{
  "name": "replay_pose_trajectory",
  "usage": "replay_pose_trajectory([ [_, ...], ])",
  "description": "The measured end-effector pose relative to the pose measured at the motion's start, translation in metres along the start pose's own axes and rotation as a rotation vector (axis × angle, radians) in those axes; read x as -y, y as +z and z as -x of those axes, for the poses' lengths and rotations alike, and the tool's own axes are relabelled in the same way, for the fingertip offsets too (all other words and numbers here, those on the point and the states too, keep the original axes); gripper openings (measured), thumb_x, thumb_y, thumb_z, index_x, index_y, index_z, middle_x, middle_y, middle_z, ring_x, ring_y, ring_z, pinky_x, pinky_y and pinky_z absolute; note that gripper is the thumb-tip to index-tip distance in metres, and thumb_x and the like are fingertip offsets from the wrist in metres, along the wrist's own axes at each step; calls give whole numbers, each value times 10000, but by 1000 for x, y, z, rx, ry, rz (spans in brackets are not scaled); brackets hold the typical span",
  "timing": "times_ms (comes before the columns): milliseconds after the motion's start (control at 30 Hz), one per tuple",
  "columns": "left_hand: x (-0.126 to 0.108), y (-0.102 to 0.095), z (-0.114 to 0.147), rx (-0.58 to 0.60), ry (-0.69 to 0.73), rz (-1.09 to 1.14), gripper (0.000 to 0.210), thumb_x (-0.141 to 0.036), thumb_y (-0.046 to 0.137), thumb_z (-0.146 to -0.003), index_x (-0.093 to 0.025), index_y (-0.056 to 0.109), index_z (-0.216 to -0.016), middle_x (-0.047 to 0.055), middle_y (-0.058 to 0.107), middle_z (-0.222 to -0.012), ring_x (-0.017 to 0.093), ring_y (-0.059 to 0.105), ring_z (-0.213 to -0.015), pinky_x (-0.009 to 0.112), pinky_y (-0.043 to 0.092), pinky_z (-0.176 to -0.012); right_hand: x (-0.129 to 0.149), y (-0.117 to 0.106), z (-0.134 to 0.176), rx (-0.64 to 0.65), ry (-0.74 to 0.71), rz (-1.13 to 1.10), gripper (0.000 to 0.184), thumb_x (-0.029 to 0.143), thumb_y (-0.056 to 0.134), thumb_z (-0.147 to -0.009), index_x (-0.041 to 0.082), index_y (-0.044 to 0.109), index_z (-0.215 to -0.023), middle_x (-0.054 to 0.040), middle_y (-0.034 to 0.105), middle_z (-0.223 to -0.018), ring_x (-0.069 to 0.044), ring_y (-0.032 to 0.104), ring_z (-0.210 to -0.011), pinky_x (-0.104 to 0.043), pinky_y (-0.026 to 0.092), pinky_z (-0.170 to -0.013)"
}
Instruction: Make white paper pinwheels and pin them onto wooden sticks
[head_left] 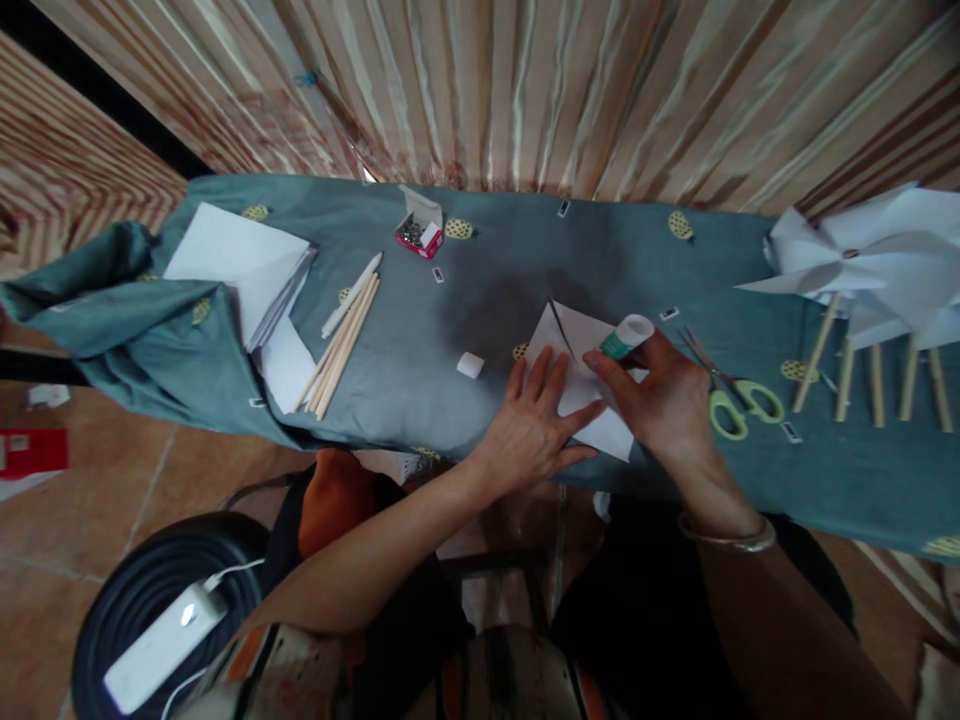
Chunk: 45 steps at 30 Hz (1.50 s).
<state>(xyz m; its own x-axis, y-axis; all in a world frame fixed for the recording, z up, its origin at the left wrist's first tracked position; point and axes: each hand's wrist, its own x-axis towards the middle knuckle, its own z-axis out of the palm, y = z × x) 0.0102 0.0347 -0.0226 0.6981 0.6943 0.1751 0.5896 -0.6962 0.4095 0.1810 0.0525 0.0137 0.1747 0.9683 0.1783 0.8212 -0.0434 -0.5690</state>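
A white sheet of paper (611, 436) with a dark slit or line near its far corner lies on the cloth-covered table in front of me. My left hand (534, 425) rests flat on the paper, fingers spread. In my right hand (660, 395) is a white and green glue stick (616, 342), gripped over the paper and tilted, its lower end hidden by my fingers. A small white cap (470, 365) lies on the cloth left of the paper. Right of my right hand are scissors (739, 400) with light green handles.
Several paper pinwheels (862, 262) on wooden sticks lie at the right. To the left are a paper stack (232, 265), wooden sticks (346, 345), a white pen (352, 293) and an open red box (420, 228) of small metal pieces. A curtain (480, 90) hangs behind the table.
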Motion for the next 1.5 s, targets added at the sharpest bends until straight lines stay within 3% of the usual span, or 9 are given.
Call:
replay_pose_trajectory([
  [400, -2, -3, -1, 50, -1, -68, 626, -619, 515, -878, -299, 498, -1415, 185, 304, -1561, 463, 175, -1470, 690, 242, -1106, 3, 2, -3, 77, -51, 19, 349, 546, 598, -846, 199, 625, -837, -74, 729, -760, -255, 702, -716, -366, 504, -659],
  [700, 0, -1, 0, 21, 15, -70, 647, -643, 477, -881, -302, 471, -1430, 171, 324, -1551, 455, 178, -1469, 700, 239, -1103, 7, -2, -1, 135, -77, -6, 358, 553, 596, -845, 198, 636, -873, -83, 744, -791, -270, 719, -750, -362, 507, -644],
  [1500, 0, -1, 1, 29, 11, -79, 666, -633, 517, -870, -317, 441, -1451, 163, 244, -1599, 451, 169, -1473, 692, 244, -1103, -5, -14, 9, 190, -114, -5, 374, 554, 558, -865, 201, 657, -934, -106, 738, -848, -275, 699, -768, -379, 513, -679],
])
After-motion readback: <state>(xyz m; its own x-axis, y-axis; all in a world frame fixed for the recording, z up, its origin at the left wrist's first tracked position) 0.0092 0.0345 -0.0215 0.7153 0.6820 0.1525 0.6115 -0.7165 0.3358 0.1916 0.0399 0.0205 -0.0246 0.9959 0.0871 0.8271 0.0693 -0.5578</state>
